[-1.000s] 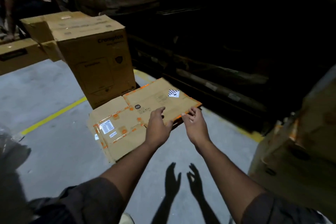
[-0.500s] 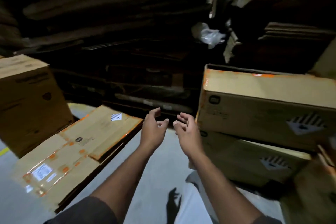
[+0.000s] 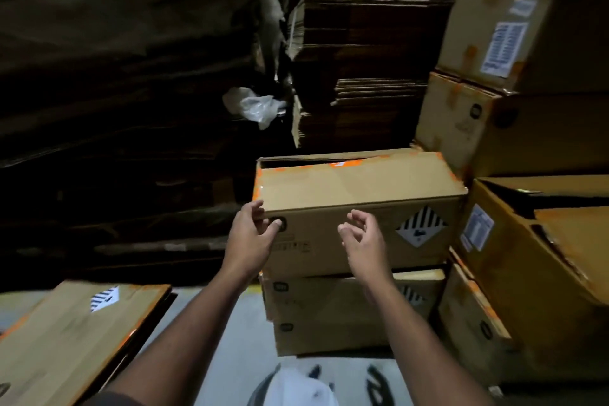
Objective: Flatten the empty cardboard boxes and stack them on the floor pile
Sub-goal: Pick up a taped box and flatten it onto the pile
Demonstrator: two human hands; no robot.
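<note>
- And the view has swung right: a second ago both hands hovered over the flattened box (image 3: pixel 75 336) on the floor pile, and now that sheet lies at the near left, laid down and let go.
- That reads as one box done and stacked, with the next one coming up.
- The left hand (image 3: pixel 250 237) has arrived at the top box (image 3: pixel 359 208) of the stack straight ahead, fingers curled round its near left corner, thumb on the front face. It looks like a grip just forming.
- The right hand (image 3: pixel 362 241) is close in front of the same box's front face, fingers loosely bent and holding nothing; whether they touch the card I cannot tell.
- The top box is plain brown corrugated card, long and low, square-edged, still fully formed, with orange tape along its far top seam and left edge.
- A black-and-white striped diamond label (image 3: pixel 421 226) sits on the right of its front face.
- It rests on two similar lower boxes (image 3: pixel 329 316), so it should lift off cleanly if empty.
- More taped cartons (image 3: pixel 527 128) tower at the right; flat card stacks (image 3: pixel 362 76) fill the dark far wall, with crumpled clear plastic (image 3: pixel 257 105) tucked in beside them.
</note>
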